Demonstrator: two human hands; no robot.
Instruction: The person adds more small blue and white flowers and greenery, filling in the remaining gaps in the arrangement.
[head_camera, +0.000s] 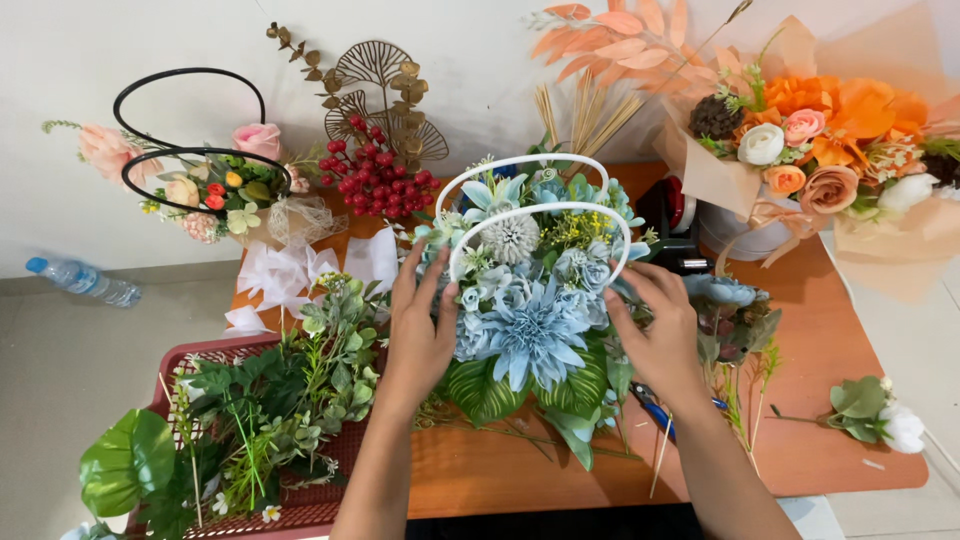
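Note:
A blue and white flower arrangement with two white hoop handles stands in the middle of the orange table. My left hand presses flat against its left side, fingers spread upward. My right hand cups its right side, fingers curled into the blooms and leaves. Large green leaves fan out under the flowers toward me.
A red basket full of green foliage sits at front left. Red berries, a pink arrangement with black hoops and white ribbon lie behind. An orange bouquet stands at right; blue-handled scissors, a tape dispenser and a white flower lie nearby. A water bottle is on the floor.

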